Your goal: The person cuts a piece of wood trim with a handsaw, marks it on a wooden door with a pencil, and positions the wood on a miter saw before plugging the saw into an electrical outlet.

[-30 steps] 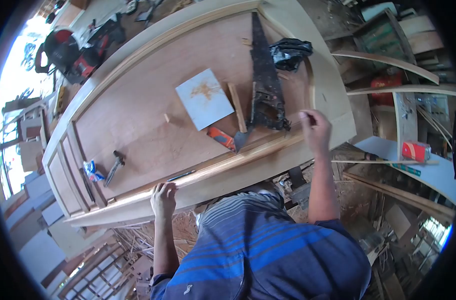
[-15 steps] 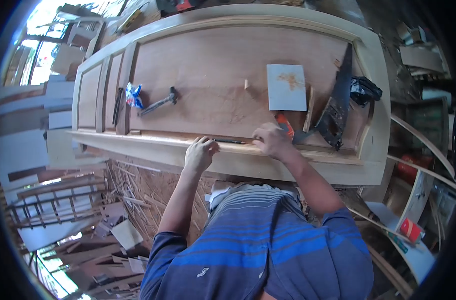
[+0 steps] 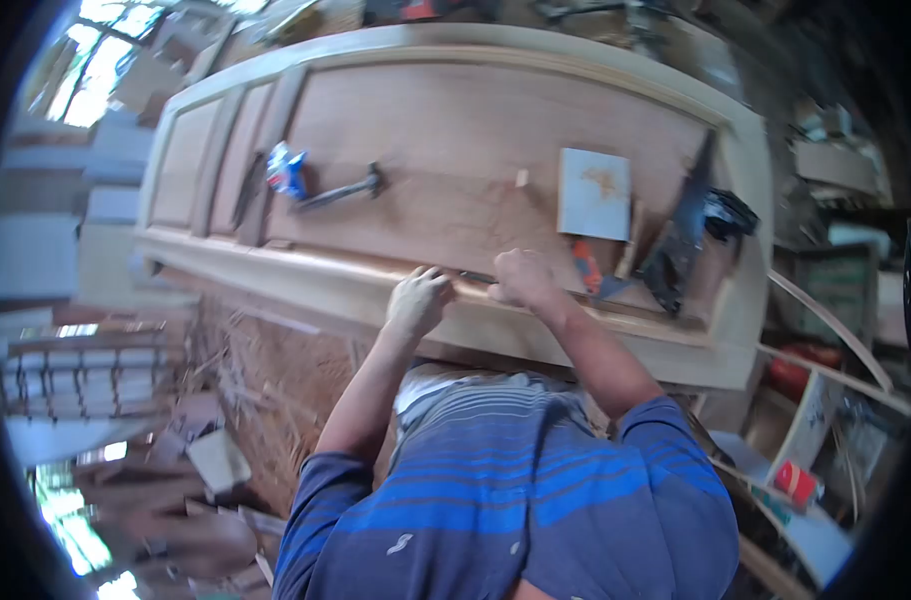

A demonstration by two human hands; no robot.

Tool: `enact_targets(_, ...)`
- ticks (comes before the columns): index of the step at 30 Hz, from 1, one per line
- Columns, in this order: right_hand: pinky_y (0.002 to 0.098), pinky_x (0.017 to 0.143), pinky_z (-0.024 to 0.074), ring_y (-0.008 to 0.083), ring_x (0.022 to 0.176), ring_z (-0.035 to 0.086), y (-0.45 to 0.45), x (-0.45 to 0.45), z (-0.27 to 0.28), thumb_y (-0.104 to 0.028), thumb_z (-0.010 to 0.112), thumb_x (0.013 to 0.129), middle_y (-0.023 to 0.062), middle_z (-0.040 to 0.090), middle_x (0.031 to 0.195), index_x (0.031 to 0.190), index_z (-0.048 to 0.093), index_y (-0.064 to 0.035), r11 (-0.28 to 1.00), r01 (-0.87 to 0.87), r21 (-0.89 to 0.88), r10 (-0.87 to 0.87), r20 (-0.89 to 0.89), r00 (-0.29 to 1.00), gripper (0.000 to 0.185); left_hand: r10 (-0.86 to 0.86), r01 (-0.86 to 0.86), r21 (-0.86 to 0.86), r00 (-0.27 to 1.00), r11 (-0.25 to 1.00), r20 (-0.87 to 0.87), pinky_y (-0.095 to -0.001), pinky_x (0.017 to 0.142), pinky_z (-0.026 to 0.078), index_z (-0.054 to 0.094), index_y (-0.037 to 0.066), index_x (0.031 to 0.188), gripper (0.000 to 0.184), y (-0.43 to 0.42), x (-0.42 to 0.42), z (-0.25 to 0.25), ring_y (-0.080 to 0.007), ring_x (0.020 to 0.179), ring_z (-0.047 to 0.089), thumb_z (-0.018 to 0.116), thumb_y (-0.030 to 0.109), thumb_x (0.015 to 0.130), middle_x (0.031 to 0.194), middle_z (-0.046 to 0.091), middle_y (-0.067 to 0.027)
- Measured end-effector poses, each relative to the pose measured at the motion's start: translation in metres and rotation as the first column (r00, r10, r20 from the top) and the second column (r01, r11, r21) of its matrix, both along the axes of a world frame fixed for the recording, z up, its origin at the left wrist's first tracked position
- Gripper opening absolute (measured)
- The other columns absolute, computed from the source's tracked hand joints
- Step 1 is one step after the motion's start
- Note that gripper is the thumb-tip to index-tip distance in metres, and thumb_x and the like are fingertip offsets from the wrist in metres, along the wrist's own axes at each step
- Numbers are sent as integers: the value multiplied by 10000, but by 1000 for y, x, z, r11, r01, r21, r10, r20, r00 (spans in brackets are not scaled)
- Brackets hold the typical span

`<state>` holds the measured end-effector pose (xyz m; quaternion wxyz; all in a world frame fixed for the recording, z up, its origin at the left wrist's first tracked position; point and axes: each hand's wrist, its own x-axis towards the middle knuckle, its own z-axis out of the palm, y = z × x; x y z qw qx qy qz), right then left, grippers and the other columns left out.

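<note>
A large panelled wooden door (image 3: 415, 110) lies flat in front of me, with a wooden moulding strip (image 3: 345, 262) along its near inner edge. My left hand (image 3: 422, 298) is closed over this strip, fingers curled. Just to the right, my right hand (image 3: 523, 277) is closed like a fist at the same edge; what its fingers hold is hidden. A dark pencil-like stick (image 3: 475, 276) lies between both hands. Close to the right hand is an orange-and-grey tool (image 3: 585, 265), partly blurred.
On the door are a hammer (image 3: 343, 190), a blue-and-white packet (image 3: 286, 170), a stained white board (image 3: 594, 193), a handsaw (image 3: 680, 235) and a black plastic bag (image 3: 729, 214). Wood scraps and shavings (image 3: 265, 390) cover the floor. Long strips (image 3: 830, 310) jut out at right.
The view has shifted and blurred slightly. My right hand has come closer to the left and looks more tightly closed. The left hand stays at the moulding strip.
</note>
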<state>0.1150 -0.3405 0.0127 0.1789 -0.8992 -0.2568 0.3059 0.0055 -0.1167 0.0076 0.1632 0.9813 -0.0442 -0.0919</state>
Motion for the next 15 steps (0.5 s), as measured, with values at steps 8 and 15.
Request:
enact_targets(8, 488, 735, 597, 391, 796, 746, -73, -60, -8, -77, 624, 954, 206, 735, 808, 1151, 766, -81, 475, 522, 708, -611, -162, 775, 242, -124, 126, -134, 992, 983, 23, -472, 1005, 549, 830, 207, 978, 59, 12, 9, -12, -299, 1183, 693, 829, 205, 919, 1108, 759, -37)
enact_targets(15, 524, 1056, 540, 399, 1081, 728, 1, -126, -29, -74, 738, 941, 173, 784, 1002, 1288, 783, -107, 821, 343, 456, -528, 379, 760, 351, -244, 269, -198, 959, 943, 141, -470, 996, 548, 854, 204, 948, 45, 24, 17, -21, -313, 1161, 705, 834, 205, 908, 1059, 768, -39)
